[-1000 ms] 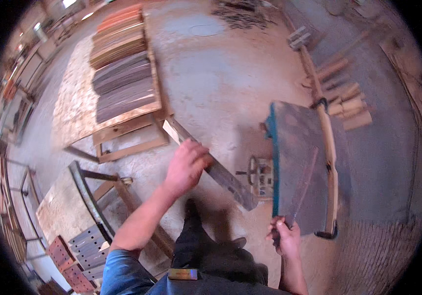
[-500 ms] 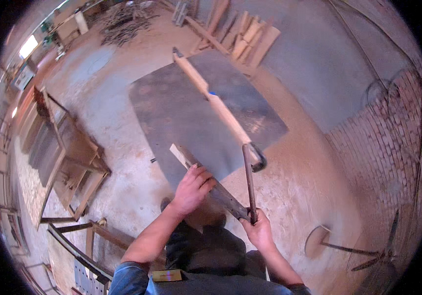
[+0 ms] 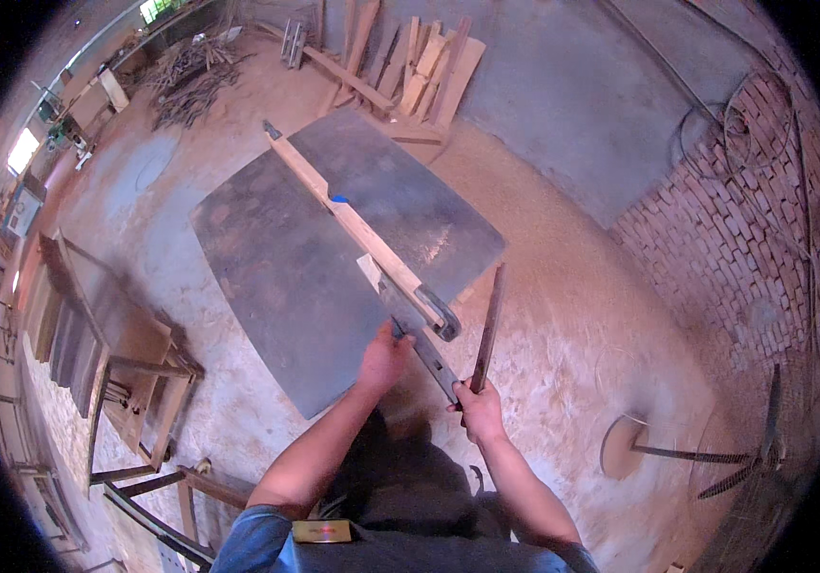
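Note:
My left hand [image 3: 386, 360] is closed round the middle of a dark-faced wooden piece [image 3: 432, 358] with slots in it and a pale far end. That piece slants up over the near part of a dark tabletop [image 3: 276, 315]. At its lower end, my right hand [image 3: 481, 413] is closed, gripping a thin dark stick [image 3: 491, 325] that points upward; its fingers also meet the slotted piece. Diagonally across the tabletop lies a long pale wooden rail [image 3: 372, 239] with dark ends and a blue spot near its middle. The slotted piece runs close alongside the rail's near end; contact is unclear.
To the left stand wooden frames and panels [image 3: 133, 372]. Planks [image 3: 429, 76] lean on the far wall, beside a heap of scrap sticks [image 3: 190, 76]. A fan [image 3: 754, 458] stands at the lower right, near a stacked brick wall [image 3: 715, 239].
Both hands have carried the slotted piece forward, up beside the rail's near end. The stick in my right hand came along. The whole view has shifted, with the tabletop now further left.

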{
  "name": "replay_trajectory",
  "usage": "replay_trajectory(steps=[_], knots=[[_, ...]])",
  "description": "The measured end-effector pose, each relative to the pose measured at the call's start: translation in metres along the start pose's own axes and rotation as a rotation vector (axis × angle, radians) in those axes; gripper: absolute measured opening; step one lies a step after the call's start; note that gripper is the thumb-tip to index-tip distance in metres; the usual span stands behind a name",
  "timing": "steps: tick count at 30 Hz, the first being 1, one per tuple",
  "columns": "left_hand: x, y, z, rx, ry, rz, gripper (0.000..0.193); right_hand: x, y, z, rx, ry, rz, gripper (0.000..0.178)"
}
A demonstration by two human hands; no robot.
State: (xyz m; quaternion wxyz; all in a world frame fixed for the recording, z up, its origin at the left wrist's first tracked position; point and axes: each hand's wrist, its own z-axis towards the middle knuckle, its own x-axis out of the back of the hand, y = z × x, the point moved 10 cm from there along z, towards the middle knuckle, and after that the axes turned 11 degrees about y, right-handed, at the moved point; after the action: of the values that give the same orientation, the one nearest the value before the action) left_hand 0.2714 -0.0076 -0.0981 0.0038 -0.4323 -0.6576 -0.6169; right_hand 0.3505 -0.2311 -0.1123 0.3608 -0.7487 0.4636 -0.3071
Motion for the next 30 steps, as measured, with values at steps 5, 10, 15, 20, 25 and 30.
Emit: replay_trajectory(steps=[5,10,15,20,25,30], knots=[[0.010,0.021,0.044,-0.062,0.132,0.216,0.051,-0.029,-0.021,0.025,0.002,0.048,0.095,0.016],[0.014,0.009,0.079,-0.087,0.154,0.344,0.063,0.003,-0.038,0.002,0.015,-0.031,-0.061,0.026],[0.014,0.003,0.078,-0.020,0.189,0.250,0.068,0.093,-0.043,-0.080,0.258,-0.083,-0.574,0.037],[0.016,0.016,0.077,0.071,0.192,0.266,0.066,0.124,-0.017,-0.110,0.171,-0.098,-0.668,0.043],[0.017,0.013,0.082,0.048,0.187,0.251,0.067,0.106,-0.036,-0.099,0.309,-0.100,-0.745,0.039],[0.018,0.012,0.081,0.050,0.162,0.269,0.067,0.089,-0.055,-0.096,0.340,-0.120,-0.810,0.038]])
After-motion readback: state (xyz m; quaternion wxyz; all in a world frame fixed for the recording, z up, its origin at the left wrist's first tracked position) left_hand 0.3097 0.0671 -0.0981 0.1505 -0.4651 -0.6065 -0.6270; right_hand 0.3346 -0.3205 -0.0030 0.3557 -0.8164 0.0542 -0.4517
